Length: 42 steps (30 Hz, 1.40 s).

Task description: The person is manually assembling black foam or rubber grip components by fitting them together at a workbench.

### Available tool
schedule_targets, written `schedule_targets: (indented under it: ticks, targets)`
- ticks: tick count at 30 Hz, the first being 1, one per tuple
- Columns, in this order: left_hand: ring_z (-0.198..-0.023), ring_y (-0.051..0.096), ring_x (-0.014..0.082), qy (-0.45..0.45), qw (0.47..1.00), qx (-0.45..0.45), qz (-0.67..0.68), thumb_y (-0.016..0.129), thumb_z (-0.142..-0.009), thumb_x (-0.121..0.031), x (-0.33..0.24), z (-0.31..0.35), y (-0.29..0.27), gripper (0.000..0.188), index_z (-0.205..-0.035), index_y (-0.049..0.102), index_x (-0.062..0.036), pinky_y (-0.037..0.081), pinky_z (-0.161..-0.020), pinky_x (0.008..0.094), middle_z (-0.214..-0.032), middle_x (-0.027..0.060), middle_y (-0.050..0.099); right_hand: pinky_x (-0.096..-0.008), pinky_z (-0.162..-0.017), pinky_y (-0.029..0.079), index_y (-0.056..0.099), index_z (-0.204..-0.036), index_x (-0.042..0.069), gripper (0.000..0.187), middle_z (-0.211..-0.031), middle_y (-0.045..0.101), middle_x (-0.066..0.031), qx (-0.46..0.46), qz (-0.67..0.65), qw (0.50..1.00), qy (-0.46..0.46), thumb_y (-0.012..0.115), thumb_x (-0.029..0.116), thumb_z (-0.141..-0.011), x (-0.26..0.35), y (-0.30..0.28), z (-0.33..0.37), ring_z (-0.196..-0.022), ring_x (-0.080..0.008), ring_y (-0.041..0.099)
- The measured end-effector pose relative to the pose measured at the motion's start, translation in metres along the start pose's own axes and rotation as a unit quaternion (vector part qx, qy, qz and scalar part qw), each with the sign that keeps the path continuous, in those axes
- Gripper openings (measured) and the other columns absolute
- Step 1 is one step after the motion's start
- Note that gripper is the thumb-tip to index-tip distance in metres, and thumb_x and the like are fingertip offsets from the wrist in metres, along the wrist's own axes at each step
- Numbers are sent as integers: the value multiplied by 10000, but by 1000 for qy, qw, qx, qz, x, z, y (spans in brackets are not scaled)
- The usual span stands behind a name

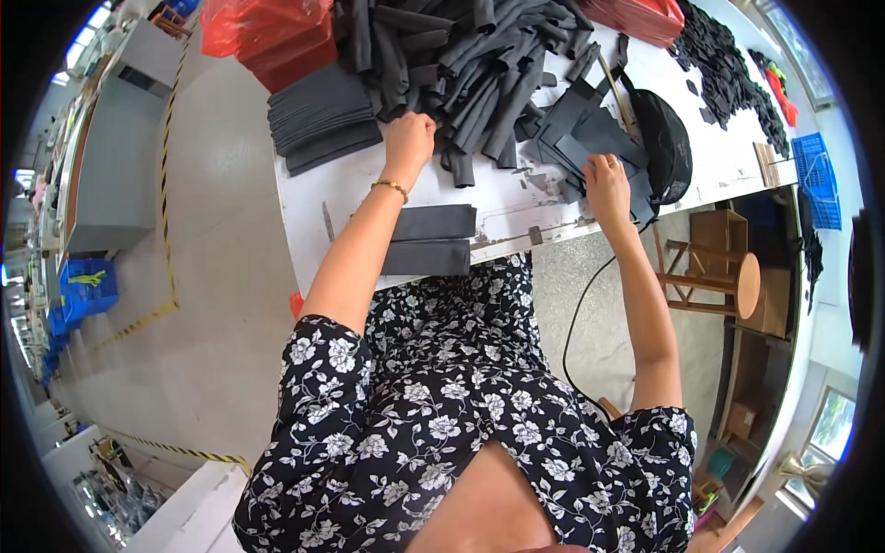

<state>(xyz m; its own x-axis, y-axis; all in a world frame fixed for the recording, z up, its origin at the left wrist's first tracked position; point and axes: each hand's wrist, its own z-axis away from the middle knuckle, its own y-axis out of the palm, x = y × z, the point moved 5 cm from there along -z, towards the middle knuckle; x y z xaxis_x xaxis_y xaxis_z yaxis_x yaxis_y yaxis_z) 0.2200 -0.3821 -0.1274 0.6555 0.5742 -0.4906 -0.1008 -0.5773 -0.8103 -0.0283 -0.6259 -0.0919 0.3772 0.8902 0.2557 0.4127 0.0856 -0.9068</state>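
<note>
My left hand (pixel 410 146) is closed, its fingers curled at the near left edge of a heap of rolled dark grey fabric pieces (pixel 498 78). Whatever its fingertips hold, if anything, is hidden. Over a loose pile of flat dark grey pieces (pixel 573 124) on the right, my right hand (pixel 608 187) has its fingers bent down and drawn together. Its fingertips touch the pile, but I cannot make out what they grip. A neat stack of folded dark pieces (pixel 323 115) lies left of my left hand. Two flat dark strips (pixel 429 241) lie side by side at the front edge.
A black rounded bag-like thing (pixel 666 147) stands just right of my right hand, a cable hanging below. Red plastic bags (pixel 277 37) sit at the back of the white table (pixel 304 207). Small black pieces (pixel 728 83) cover the far right. A wooden stool (pixel 745 286) stands on the right.
</note>
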Motion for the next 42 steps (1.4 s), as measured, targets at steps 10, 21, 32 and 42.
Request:
schedule_targets:
  ticks: [10, 21, 32, 42]
  targets:
    - [-754, 675, 211, -222, 922, 241, 208, 750, -742, -200, 11, 13, -4, 200, -878, 757, -54, 520, -716, 338, -758, 111, 710, -328, -760, 491, 608, -1055, -25, 301, -961, 628, -123, 74, 305, 933, -178, 605, 81, -773, 18, 30, 9, -904, -243, 591]
    - [-851, 683, 249, -248, 648, 115, 711, 627, -893, -46, -34, 81, -114, 35, -877, 621, -16, 580, -761, 364, -939, 171, 682, -367, -765, 529, 669, -1042, 76, 231, -1056, 672, -67, -112, -6, 977, -183, 658, 71, -811, 69, -59, -5, -908, -251, 647]
    - [-904, 648, 168, -308, 456, 5, 835, 658, -885, -66, -47, 106, -111, 228, -1106, 626, -16, 547, -801, 312, -995, 69, 666, -374, -787, 529, 622, -1136, 18, 402, -1215, 606, -151, -128, -203, 893, -381, 699, -26, -744, 250, -74, 1, -918, -290, 631]
    - [-911, 643, 197, -244, 464, 40, 850, 675, -885, -91, -40, 107, -141, 289, -1164, 606, -59, 543, -847, 343, -966, 64, 649, -299, -963, 434, 574, -1069, 29, 292, -1153, 589, -70, 165, -610, 762, -141, 698, -20, -810, 253, -46, -3, -1065, -143, 554]
